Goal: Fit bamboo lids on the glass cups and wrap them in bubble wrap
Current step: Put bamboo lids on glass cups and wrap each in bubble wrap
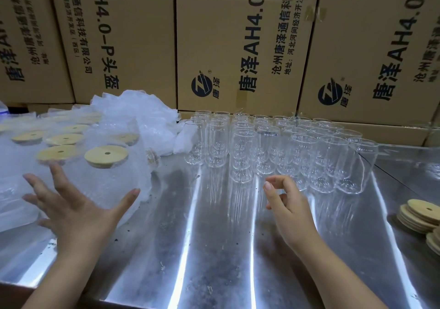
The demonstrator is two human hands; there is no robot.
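The left hand (71, 211) is spread wide, fingers straight and apart, palm turned toward a wrapped cup (107, 180) just in front of it. It holds nothing, and I cannot tell whether the fingertips touch the wrap. The right hand (285, 204) hangs above the table (214, 249) with its fingers loosely curled and the thumb lifted, also empty.

The wrapped cup stands upright at the left of the table, sheathed in clear bubble film, and a round bamboo lid (106, 155) with a small centre hole sits on its mouth. Behind it and to its left stand more wrapped cups with lids (59, 139), packed close together.

Just beyond the right hand, a block of bare glass cups (273, 146) stands upright in rows (none of them lidded). At the table's right edge lies a stack of loose lids (419, 215), with part of a second stack nearer the corner. A crumpled heap of bubble wrap (147, 115) lies at the back between the two groups of cups. Printed cardboard boxes (238, 46) wall off the far side.
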